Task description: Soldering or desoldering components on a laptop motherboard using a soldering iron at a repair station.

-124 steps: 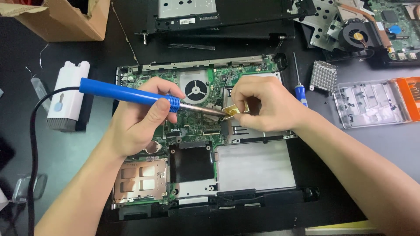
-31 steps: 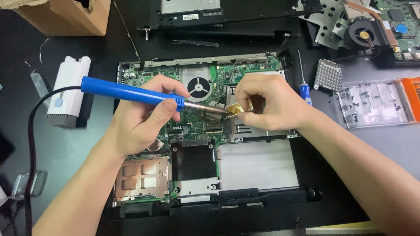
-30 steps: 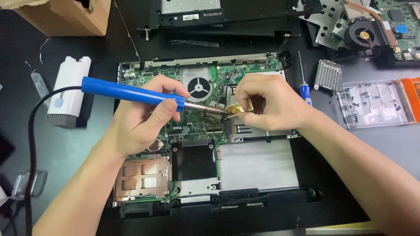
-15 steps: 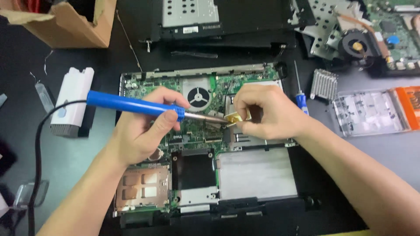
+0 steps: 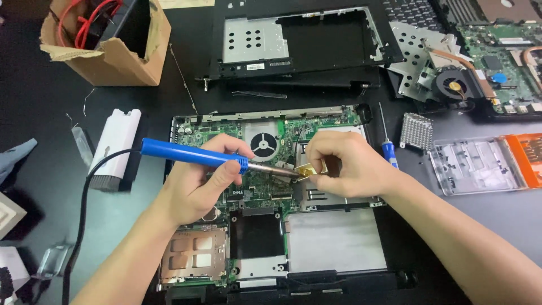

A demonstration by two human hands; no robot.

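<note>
An opened laptop base [image 5: 327, 248] lies in front of me, its green circuit board [image 5: 226, 133] and round fan [image 5: 263, 143] exposed. My left hand [image 5: 197, 183] grips a blue-handled soldering iron [image 5: 192, 155] like a pen, its metal tip resting at the middle of the board. My right hand [image 5: 344, 164] pinches a small yellow-gold piece [image 5: 306, 170] right at the iron's tip. A black cord [image 5: 79, 226] runs from the iron's handle down the left side.
A cardboard box [image 5: 113, 53] with red wires stands at the back left. A white block [image 5: 116, 144] lies left of the laptop. Behind are a black laptop shell [image 5: 305, 42] and another board with a fan [image 5: 451, 85]. A blue screwdriver [image 5: 388, 149], grey heatsink [image 5: 416, 131] and clear tray [image 5: 474, 164] lie right.
The view has shifted, so the laptop and hands sit lower in the picture and more of the back of the table shows. Both hands keep the same hold at the board.
</note>
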